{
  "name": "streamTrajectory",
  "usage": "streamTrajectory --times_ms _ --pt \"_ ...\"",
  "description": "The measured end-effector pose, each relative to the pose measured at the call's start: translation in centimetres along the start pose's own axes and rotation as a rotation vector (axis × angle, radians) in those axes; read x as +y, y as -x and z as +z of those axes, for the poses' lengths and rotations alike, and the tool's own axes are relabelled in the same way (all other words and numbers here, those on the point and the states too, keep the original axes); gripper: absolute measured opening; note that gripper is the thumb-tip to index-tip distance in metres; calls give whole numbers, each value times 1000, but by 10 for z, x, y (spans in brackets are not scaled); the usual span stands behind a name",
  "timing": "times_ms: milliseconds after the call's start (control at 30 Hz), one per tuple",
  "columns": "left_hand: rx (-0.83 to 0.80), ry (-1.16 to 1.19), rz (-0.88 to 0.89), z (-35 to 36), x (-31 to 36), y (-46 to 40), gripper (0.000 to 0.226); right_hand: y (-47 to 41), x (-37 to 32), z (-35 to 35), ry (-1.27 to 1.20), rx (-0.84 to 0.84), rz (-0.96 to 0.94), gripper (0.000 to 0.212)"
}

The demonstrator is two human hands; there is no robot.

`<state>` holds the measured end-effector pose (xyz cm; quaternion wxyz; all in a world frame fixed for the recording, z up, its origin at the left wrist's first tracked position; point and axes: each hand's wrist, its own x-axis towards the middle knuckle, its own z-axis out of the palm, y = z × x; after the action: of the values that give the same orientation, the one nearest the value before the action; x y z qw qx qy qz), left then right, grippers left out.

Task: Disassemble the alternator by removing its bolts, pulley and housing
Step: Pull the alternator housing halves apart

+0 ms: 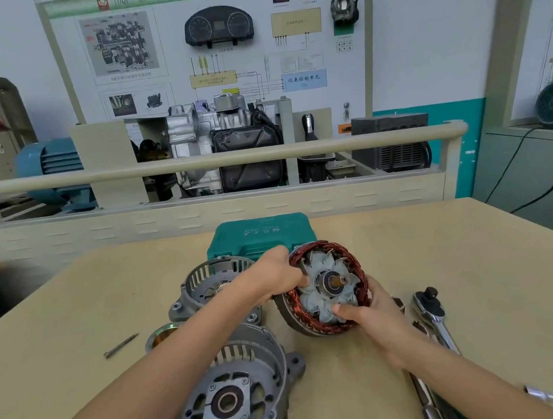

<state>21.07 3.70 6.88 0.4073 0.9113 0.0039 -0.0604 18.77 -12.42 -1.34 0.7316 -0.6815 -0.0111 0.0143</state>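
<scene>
Steel bolt (121,345): lying loose on the tan table (482,272), far left of the parts.
Pulley (160,338): sitting just left of the left forearm.
Housing halves: one shell (207,279) resting behind the left arm, the other (234,396) lying near the viewer, bearing side up.
Left hand (275,275): gripping the left rim of the stator (328,286), fingers curling over the copper windings.
Right hand (373,315): clasping the stator's near-right edge, thumb pressing on the rotor fan.
Green tool case (261,235): standing closed just behind.
Ratchet (431,312): lying at right.
</scene>
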Motion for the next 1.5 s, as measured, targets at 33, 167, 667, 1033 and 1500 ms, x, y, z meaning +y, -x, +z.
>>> streamTrajectory --times_ms 33,167,667,1033,1500 --pt "-4 -3 25 -2 -1 0 43 2 0 2 11 11 -29 64" --pt "-122 -16 122 -15 -5 -2 47 3 1 14 133 107 -117 59" --pt "-252 -27 -43 -49 -30 -9 37 -18 -38 38 378 -20 -6 51" --pt "-72 -4 -57 -37 -13 -24 52 -27 -57 13 342 -103 286 40" --pt "-38 37 -162 -26 -1 -27 52 -42 -50 2 401 -91 290 54"
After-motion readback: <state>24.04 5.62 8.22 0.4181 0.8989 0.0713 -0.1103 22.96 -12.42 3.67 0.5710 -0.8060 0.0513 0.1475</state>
